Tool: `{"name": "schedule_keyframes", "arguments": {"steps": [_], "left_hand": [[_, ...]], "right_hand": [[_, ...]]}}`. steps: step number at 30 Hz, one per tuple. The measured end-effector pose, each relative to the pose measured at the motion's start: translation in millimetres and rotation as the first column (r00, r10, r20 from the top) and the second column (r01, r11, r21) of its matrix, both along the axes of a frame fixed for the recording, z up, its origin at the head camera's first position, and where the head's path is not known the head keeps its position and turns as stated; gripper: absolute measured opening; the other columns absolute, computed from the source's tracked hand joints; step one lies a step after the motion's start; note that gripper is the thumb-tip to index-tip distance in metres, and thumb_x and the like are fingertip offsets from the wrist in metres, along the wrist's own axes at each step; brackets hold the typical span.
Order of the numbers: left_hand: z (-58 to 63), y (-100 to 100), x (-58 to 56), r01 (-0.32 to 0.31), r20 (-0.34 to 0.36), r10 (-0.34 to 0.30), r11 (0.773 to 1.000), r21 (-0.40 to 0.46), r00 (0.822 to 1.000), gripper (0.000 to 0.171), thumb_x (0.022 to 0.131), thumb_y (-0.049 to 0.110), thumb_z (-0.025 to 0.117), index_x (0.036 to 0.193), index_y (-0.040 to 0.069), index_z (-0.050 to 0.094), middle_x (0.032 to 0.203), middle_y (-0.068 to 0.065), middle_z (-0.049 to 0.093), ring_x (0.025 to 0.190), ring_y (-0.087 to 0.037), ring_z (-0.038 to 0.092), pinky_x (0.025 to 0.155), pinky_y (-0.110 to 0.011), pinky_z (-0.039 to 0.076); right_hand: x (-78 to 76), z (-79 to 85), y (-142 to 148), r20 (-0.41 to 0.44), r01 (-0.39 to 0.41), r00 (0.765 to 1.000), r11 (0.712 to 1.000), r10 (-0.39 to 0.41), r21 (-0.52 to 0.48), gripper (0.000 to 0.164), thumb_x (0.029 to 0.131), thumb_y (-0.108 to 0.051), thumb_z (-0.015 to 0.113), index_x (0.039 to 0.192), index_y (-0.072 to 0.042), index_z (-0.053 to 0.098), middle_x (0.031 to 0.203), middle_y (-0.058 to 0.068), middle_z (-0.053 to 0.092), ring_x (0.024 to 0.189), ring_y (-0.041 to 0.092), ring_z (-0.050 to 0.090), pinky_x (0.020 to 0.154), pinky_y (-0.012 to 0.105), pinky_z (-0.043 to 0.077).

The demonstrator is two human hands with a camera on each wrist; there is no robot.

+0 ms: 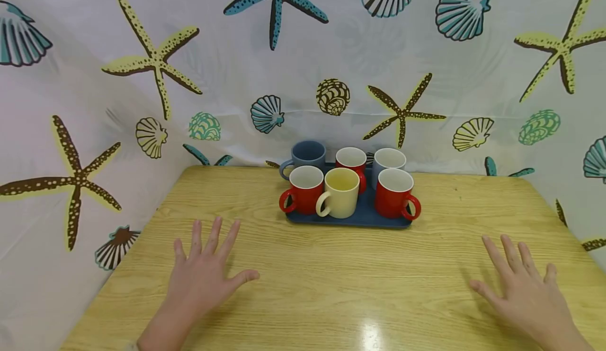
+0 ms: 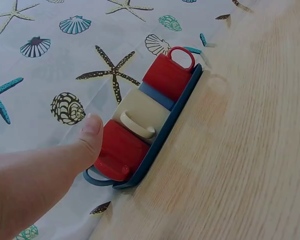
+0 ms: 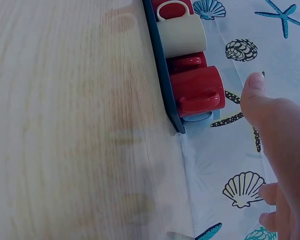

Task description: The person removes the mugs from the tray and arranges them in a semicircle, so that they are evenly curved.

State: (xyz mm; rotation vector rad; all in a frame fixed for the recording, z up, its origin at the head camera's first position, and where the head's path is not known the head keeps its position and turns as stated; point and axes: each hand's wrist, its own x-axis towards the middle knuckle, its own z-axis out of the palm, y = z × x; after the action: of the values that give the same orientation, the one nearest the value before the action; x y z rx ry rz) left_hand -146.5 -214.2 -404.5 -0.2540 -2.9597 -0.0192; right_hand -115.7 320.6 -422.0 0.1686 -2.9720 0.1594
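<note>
Several mugs stand upright in two rows on a dark blue tray (image 1: 350, 222) at the back of the table. In front are a red mug (image 1: 307, 197) on the left, a cream mug (image 1: 344, 198) beside it and another red mug (image 1: 392, 198) on the right. Behind them are a blue mug (image 1: 309, 153), a third red mug (image 1: 351, 156) and a pale blue-grey mug (image 1: 389, 158). My left hand (image 1: 201, 280), fingers spread, is to the left in front of the tray, holding nothing. On the far right, my right hand (image 1: 527, 290) also has spread fingers and holds nothing.
The wooden table (image 1: 331, 272) carries the tray near its back edge. A white cloth (image 1: 303, 67) printed with starfish and shells hangs behind the table and along both sides. The tray's back row stands close to this cloth.
</note>
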Motion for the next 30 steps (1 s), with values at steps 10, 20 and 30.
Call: {"name": "schedule_keyframes", "arguments": {"steps": [10,20,30], "left_hand": [[8.2,7,-11.7,0.04,-0.06,-0.037,0.998,0.048,0.997,0.1,0.074,0.081,0.04,0.15,0.018,0.019,0.148,-0.017,0.028,0.134,-0.045,0.019,0.097,-0.07,0.018],[9.9,14,-30.8,0.061,-0.06,-0.054,0.991,0.12,0.997,0.105,0.07,0.085,0.036,0.146,0.013,0.031,0.14,-0.021,0.04,0.127,-0.048,0.032,0.094,-0.065,0.031],[13.4,28,-52.6,0.039,-0.012,-0.037,0.98,0.195,0.999,0.103,0.069,0.084,0.041,0.141,0.01,0.04,0.135,-0.022,0.045,0.119,-0.043,0.045,0.076,-0.058,0.047]], "right_hand": [[-3.8,5.2,-2,-0.02,-0.027,0.999,0.996,0.025,-0.082,0.087,0.089,-0.053,0.052,0.151,-0.02,0.001,0.15,0.028,0.008,0.131,0.051,0.014,0.087,0.077,0.015],[-15.4,21.2,-12,-0.028,-0.042,0.999,0.961,0.036,-0.272,0.077,0.091,-0.046,0.053,0.15,-0.013,0.015,0.148,0.027,0.018,0.12,0.055,0.032,0.074,0.072,0.035],[-24.6,23.8,-27,-0.169,-0.097,0.985,0.921,0.035,-0.376,0.061,0.093,-0.036,0.055,0.142,-0.007,0.034,0.136,0.027,0.041,0.116,0.05,0.041,0.08,0.066,0.036]]}}
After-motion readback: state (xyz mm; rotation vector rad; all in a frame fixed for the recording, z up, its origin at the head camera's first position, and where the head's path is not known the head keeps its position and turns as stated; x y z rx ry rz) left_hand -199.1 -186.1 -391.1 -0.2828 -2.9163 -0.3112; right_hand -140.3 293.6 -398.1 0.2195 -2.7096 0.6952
